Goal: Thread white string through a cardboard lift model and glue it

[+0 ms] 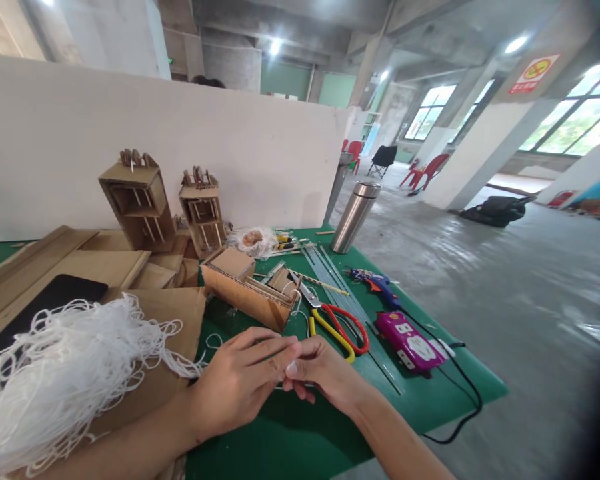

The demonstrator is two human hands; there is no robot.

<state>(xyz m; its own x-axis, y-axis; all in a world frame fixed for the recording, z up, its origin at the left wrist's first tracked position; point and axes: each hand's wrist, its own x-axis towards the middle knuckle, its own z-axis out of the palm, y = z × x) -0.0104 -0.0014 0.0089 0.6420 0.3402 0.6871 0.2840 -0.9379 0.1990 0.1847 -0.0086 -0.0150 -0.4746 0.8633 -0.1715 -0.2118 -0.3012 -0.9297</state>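
My left hand [243, 373] and my right hand [325, 373] meet fingertip to fingertip above the green table. Both are closed in a pinch on white string [183, 363], which runs in from a big tangled heap at the left; the piece between the fingertips is mostly hidden. Just beyond my hands lies a cardboard box [250, 293] on its side, with a loop of string at its right end. Scissors [330, 317] with red and yellow handles rest open beside that box, close to my right hand.
Two upright cardboard structures [140, 207] stand before a white partition [260, 147]. A steel flask [356, 217], glue sticks [325, 267], a blue glue gun [377, 287] and a purple box [410, 341] with a black cable line the right side. Cardboard sheets [100, 267] cover the left.
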